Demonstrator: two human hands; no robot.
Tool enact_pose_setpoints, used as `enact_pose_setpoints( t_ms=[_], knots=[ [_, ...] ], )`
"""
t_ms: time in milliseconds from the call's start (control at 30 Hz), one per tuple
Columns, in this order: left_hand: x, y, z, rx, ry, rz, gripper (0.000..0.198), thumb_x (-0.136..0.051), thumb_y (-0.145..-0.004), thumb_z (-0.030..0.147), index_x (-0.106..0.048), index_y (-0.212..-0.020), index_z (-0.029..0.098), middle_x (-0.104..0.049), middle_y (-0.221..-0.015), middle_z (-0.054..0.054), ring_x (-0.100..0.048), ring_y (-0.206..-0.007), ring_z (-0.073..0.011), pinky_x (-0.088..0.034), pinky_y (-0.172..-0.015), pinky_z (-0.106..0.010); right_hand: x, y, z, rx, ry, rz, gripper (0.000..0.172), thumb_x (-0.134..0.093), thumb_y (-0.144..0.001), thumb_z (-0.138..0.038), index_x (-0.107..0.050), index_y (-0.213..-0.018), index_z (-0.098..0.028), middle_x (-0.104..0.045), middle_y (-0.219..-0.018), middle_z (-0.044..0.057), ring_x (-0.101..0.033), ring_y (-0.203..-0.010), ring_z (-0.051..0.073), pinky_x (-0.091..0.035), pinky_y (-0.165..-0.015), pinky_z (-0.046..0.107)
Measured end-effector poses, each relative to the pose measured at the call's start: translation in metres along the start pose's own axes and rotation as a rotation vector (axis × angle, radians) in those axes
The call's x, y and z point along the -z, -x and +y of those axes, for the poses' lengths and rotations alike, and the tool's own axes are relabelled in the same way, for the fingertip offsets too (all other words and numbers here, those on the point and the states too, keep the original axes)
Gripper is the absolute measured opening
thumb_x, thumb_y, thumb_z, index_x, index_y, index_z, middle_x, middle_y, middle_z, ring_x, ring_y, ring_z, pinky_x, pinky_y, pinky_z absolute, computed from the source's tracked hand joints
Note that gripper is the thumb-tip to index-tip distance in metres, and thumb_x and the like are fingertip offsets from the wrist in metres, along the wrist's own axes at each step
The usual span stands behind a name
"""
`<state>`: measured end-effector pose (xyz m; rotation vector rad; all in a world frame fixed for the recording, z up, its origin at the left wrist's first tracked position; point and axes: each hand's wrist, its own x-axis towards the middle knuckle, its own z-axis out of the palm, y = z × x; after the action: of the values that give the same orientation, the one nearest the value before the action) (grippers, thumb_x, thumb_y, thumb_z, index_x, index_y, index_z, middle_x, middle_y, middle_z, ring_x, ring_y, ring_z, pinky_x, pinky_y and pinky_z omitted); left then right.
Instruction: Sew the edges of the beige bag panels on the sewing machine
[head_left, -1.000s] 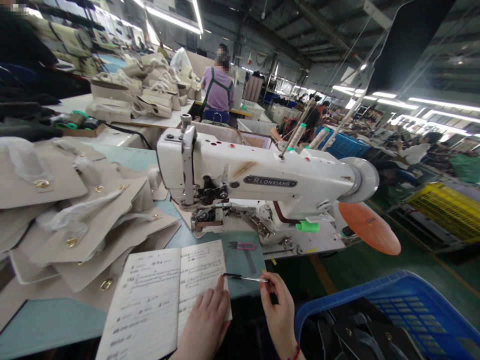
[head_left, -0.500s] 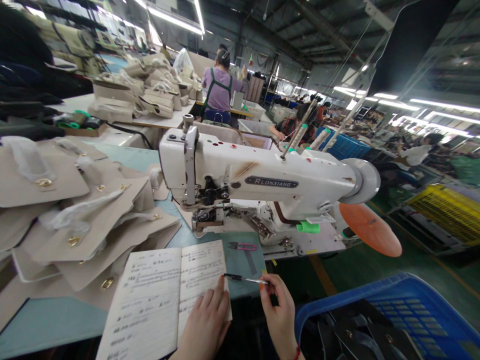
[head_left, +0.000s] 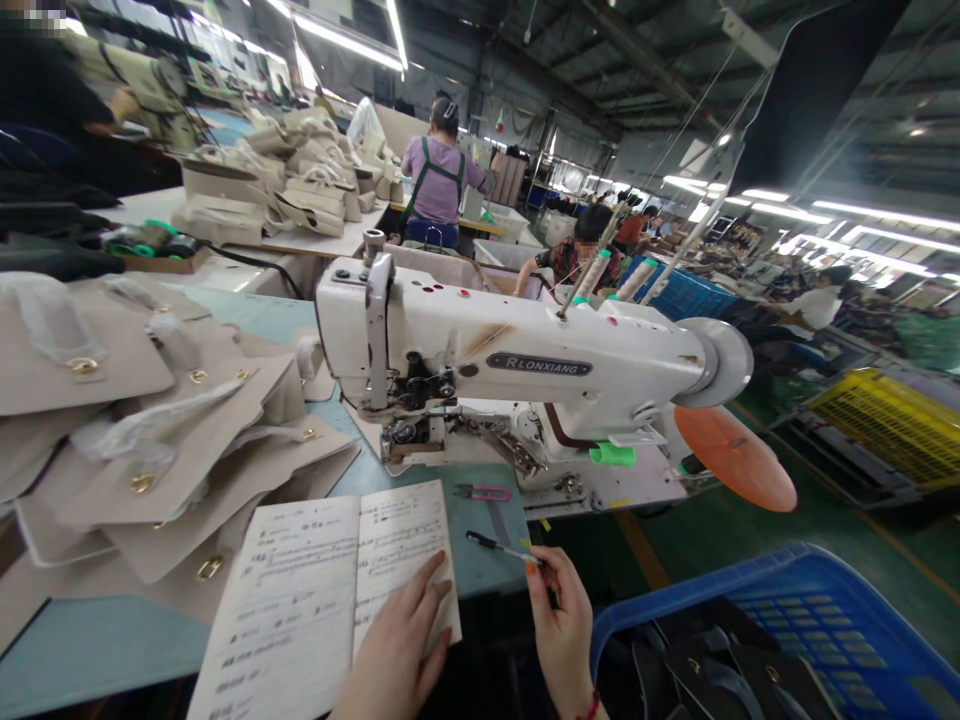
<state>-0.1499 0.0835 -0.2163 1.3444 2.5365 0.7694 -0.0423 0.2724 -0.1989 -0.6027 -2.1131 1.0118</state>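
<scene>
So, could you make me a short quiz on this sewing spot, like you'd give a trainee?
1. True or false: the left hand lies on the left-hand page of the open notebook.
2. What do the fingers of the right hand hold? (a) snips (b) a pen (c) a spool
3. Fill in: the plastic basket at lower right is ____.

Key: 1. False, the right-hand page. 2. b. 3. Blue.

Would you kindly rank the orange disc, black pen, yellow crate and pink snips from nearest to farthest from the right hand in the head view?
1. Black pen, held by the right hand
2. Pink snips, on the table
3. Orange disc, forward right
4. Yellow crate, far right
</scene>
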Motion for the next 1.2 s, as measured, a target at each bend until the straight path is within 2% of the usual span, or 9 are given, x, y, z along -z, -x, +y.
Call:
enact_pose_setpoints(
  t_ms=[100,200,333,500,700,833,1000,1200],
  knots=[
    [0.008,0.011,-0.018,0.027,0.142,0.113,0.041,-0.041,-0.083,0.009,-0.057,-0.119,0.022,-0.053,-0.131,-0.010,-0.058,-0.116,-0.0211,-0.049,-0.097,-0.032,0.000,0.000,-0.001,-0.019,-0.009,-0.006,0.013,-0.054,-0.093,-0.026,-0.063,-0.099,-0.020,-0.065,-0.096,0.007,-0.064,-0.084,0.017,-0.053,-0.073,0.025],
    [0.017,0.025,-0.039,0.110,0.230,0.181,0.032,-0.039,-0.086,0.013,-0.062,-0.106,0.023,-0.059,-0.113,-0.008,-0.062,-0.105,-0.0200,-0.052,-0.090,-0.032,-0.001,0.000,0.000,-0.030,-0.021,-0.001,0.014,-0.054,-0.092,-0.027,-0.063,-0.099,-0.019,-0.065,-0.095,0.007,-0.064,-0.082,0.017,-0.053,-0.071,0.025],
    [0.031,0.034,-0.063,0.176,0.261,0.282,0.027,-0.040,-0.087,0.020,-0.064,-0.098,0.024,-0.061,-0.108,-0.006,-0.062,-0.101,-0.0213,-0.053,-0.088,-0.037,-0.002,-0.001,0.000,-0.039,-0.028,0.009,0.016,-0.055,-0.092,-0.029,-0.064,-0.098,-0.018,-0.066,-0.094,0.008,-0.065,-0.080,0.018,-0.054,-0.070,0.026],
    [0.049,0.024,-0.080,0.192,0.221,0.393,0.027,-0.041,-0.086,0.022,-0.066,-0.093,0.022,-0.063,-0.111,-0.006,-0.061,-0.104,-0.0233,-0.052,-0.090,-0.041,-0.001,-0.002,-0.003,-0.042,-0.030,0.016,0.018,-0.055,-0.091,-0.031,-0.065,-0.098,-0.017,-0.067,-0.093,0.009,-0.066,-0.079,0.019,-0.055,-0.069,0.026],
    [0.058,0.010,-0.089,0.207,0.047,0.342,0.030,-0.040,-0.084,0.015,-0.066,-0.097,0.024,-0.060,-0.119,-0.002,-0.062,-0.104,-0.0207,-0.051,-0.089,-0.034,-0.001,-0.001,-0.003,-0.029,-0.013,0.022,0.017,-0.055,-0.091,-0.030,-0.064,-0.099,-0.018,-0.067,-0.094,0.008,-0.066,-0.080,0.018,-0.055,-0.070,0.025],
    [0.049,0.009,-0.094,0.251,-0.040,0.282,0.029,-0.040,-0.087,0.018,-0.064,-0.101,0.025,-0.060,-0.121,0.000,-0.065,-0.096,-0.0184,-0.053,-0.081,-0.030,-0.002,0.000,0.001,-0.047,-0.013,0.023,0.018,-0.055,-0.091,-0.030,-0.064,-0.100,-0.018,-0.067,-0.094,0.008,-0.067,-0.079,0.017,-0.055,-0.069,0.025],
    [0.035,0.010,-0.099,0.253,-0.064,0.310,0.027,-0.043,-0.088,0.022,-0.064,-0.105,0.024,-0.060,-0.123,-0.001,-0.067,-0.087,-0.0170,-0.054,-0.074,-0.027,-0.003,0.001,0.006,-0.074,-0.024,0.012,0.019,-0.055,-0.091,-0.031,-0.063,-0.102,-0.017,-0.067,-0.096,0.009,-0.067,-0.081,0.019,-0.056,-0.071,0.027],
    [0.032,0.009,-0.103,0.251,-0.056,0.280,0.026,-0.042,-0.089,0.022,-0.062,-0.106,0.026,-0.059,-0.124,0.001,-0.066,-0.092,-0.0165,-0.052,-0.076,-0.025,-0.004,-0.001,0.006,-0.080,-0.008,0.012,0.018,-0.055,-0.091,-0.030,-0.064,-0.101,-0.017,-0.068,-0.092,0.008,-0.066,-0.077,0.017,-0.054,-0.069,0.024]
  ],
)
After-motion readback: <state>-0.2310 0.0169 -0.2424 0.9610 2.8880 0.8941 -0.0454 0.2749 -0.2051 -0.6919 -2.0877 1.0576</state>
